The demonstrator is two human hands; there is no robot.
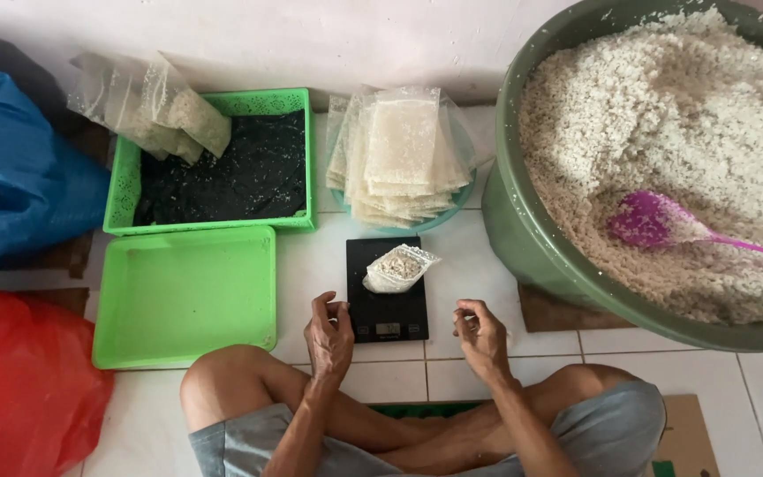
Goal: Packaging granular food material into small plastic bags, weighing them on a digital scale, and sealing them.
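The person sits cross-legged on the tiled floor, and both hands hover just short of the scale: the left hand loosely curled with fingertips pinched together, the right hand much the same, neither holding anything I can make out. Between them sits the black kitchen scale, and on it lies a small clear bag partly filled with pale grain, its mouth apparently not yet sealed. To the left, a shallow green tray has nothing in it, while the green basket behind it has a dark lining and a few filled bags propped on its corner. A stack of flat clear pouches waits behind the scale (a good many unused, I'd judge). The big green tub on the right is heaped with grain, a pink scoop resting in it, so most of the bagging looks undone.
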